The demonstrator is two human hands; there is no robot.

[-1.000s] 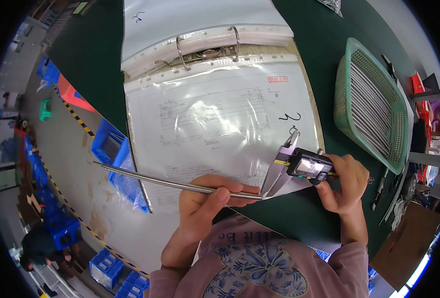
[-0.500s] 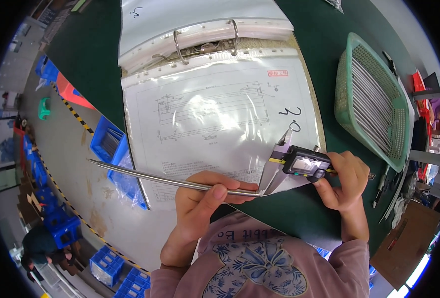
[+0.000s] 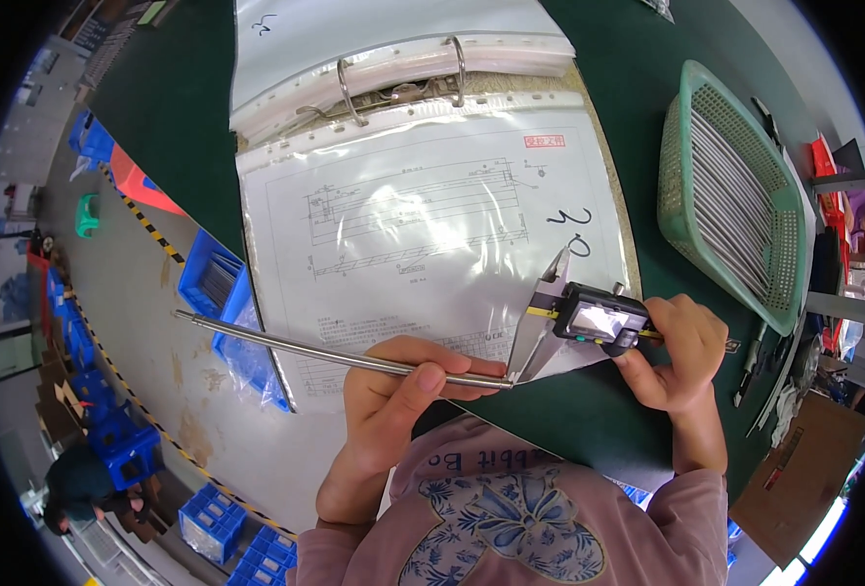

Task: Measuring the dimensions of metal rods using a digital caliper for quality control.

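Observation:
My left hand is closed round a thin metal rod with a narrower stepped far end pointing left. The rod's right end meets the jaw tips of a digital caliper; whether the jaws clamp it or just touch it I cannot tell. Thumb and fingers of my right hand grip the caliper at its display end. Beneath both hands lies an open ring binder, with a technical drawing in a clear sleeve.
A green plastic basket full of similar rods stands on the right of the green table. Left of the table, a blue bin holds more rods. A cardboard piece is at lower right. A person bends down far left.
The caliper has tilted and shifted very slightly left and up at the rod's end. My left hand and the rod stay almost still.

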